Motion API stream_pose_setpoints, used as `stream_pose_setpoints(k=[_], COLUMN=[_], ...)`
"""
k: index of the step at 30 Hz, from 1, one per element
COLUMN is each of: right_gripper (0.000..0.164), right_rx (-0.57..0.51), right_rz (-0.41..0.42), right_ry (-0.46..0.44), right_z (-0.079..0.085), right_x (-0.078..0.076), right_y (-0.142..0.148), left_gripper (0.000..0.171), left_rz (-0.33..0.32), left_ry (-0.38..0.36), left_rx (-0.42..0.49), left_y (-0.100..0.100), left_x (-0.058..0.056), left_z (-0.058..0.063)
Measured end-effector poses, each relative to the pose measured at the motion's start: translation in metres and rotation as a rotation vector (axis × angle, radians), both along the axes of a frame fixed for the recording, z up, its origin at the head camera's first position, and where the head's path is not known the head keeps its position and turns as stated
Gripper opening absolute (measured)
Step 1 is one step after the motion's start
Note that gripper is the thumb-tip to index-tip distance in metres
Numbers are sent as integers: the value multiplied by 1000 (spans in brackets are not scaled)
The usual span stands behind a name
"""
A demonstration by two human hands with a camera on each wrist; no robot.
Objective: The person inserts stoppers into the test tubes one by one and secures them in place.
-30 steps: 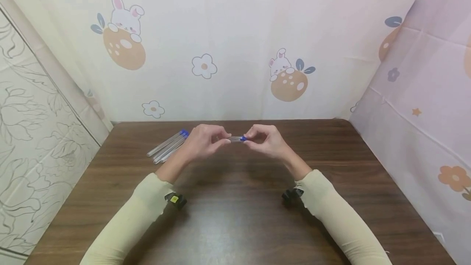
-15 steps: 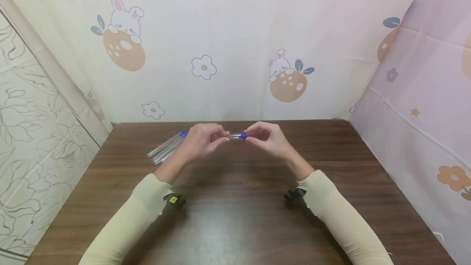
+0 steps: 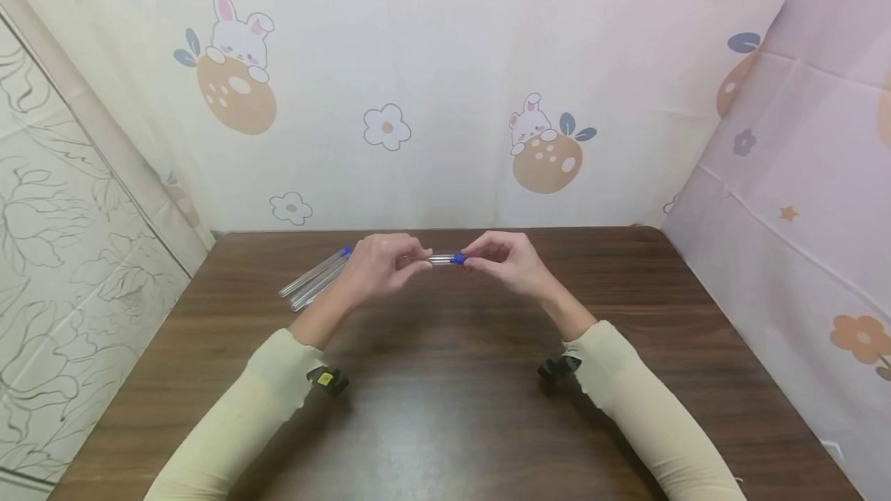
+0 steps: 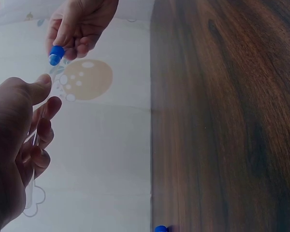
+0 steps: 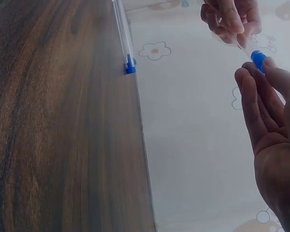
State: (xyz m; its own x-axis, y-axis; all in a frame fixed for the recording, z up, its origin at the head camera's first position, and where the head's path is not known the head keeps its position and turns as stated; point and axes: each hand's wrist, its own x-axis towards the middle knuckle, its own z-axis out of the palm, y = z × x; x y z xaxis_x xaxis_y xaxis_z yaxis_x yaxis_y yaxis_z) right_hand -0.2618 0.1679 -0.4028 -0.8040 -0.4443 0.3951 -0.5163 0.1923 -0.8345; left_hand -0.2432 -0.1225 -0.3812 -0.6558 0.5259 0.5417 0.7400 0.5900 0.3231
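My left hand (image 3: pixel 381 265) pinches a slim clear tube (image 3: pixel 438 259), held sideways above the far part of the table. At the tube's right end is a blue cap (image 3: pixel 458 259), which my right hand (image 3: pixel 511 261) pinches between thumb and fingertips. The left wrist view shows the blue cap (image 4: pixel 57 52) with a paler end facing the left hand (image 4: pixel 19 125). The tube's rear part runs along the left palm, partly hidden by the fingers. Whether the cap is fully seated I cannot tell.
Several similar clear tubes (image 3: pixel 313 279) with blue caps lie slanted on the brown wooden table (image 3: pixel 445 377), left of my left hand and partly covered by it. A printed curtain (image 3: pixel 445 168) hangs behind the table's far edge.
The right fingers have shifted slightly on the cap, and more of its blue shows than a second ago. The left hand has moved a little left with the tube.
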Motion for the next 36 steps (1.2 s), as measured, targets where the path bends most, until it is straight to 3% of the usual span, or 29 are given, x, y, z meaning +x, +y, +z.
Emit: stream_pose_setpoints(k=[15, 36], right_gripper=[9, 5], right_rx=[45, 56], right_rz=[66, 84], right_ry=[-42, -119], right_z=[1, 8], right_x=[-1, -3], right_y=[1, -1], left_gripper=[12, 15], left_rz=[-44, -19], left_ry=[82, 177], left_rx=[-27, -82], left_y=[0, 4], left_x=[1, 3], left_z=[-3, -3])
